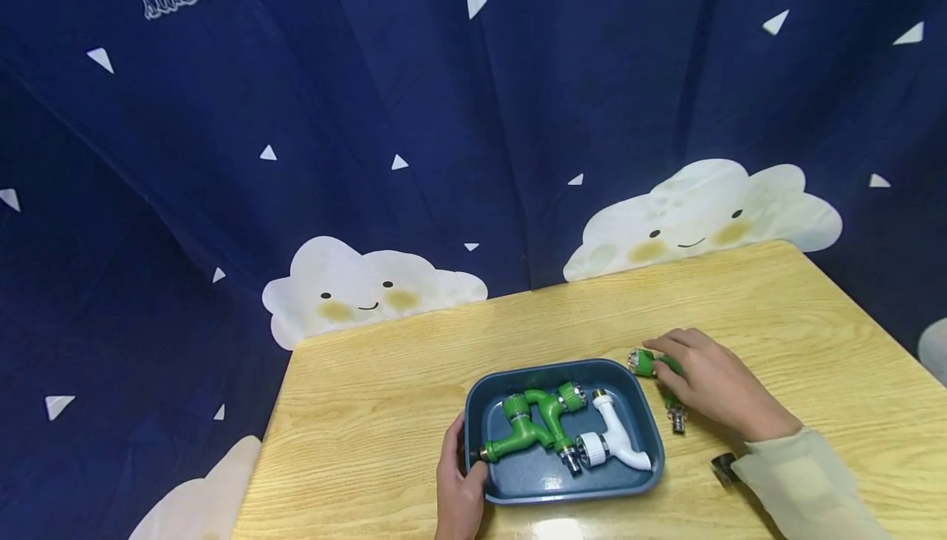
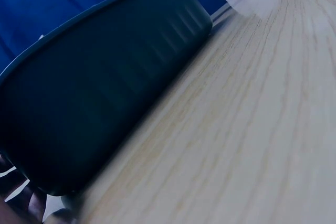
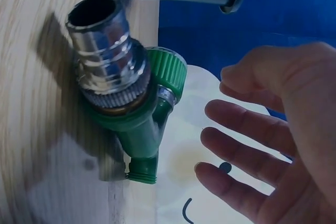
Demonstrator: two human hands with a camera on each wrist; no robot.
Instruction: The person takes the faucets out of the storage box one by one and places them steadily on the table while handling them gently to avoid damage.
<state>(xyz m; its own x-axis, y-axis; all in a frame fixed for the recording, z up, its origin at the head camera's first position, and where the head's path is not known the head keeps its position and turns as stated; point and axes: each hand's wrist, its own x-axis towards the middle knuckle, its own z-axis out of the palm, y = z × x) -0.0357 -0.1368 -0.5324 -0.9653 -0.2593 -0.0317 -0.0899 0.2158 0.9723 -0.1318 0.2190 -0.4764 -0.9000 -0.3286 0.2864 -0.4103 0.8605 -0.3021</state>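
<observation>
A dark blue tray [image 1: 533, 484] sits on the table, with two green taps [image 1: 521, 439] and a white tap [image 1: 616, 429] lying in it. My left hand [image 1: 460, 486] grips the tray's left side, thumb at the rim and fingers against the outer wall; the left wrist view shows mostly that tray wall [image 2: 105, 87]. Right of the tray, a third green tap [image 3: 139, 135] with a ribbed metal spout lies on the table. Over it hovers my right hand [image 1: 713, 380]. In the right wrist view its fingers are spread and stand apart from the tap.
The wooden table [image 1: 355, 433] extends to both sides of the tray. A dark blue curtain [image 1: 414, 96] with white clouds hangs behind the table's far edge. A small black object [image 1: 725, 469] shows beside my right cuff.
</observation>
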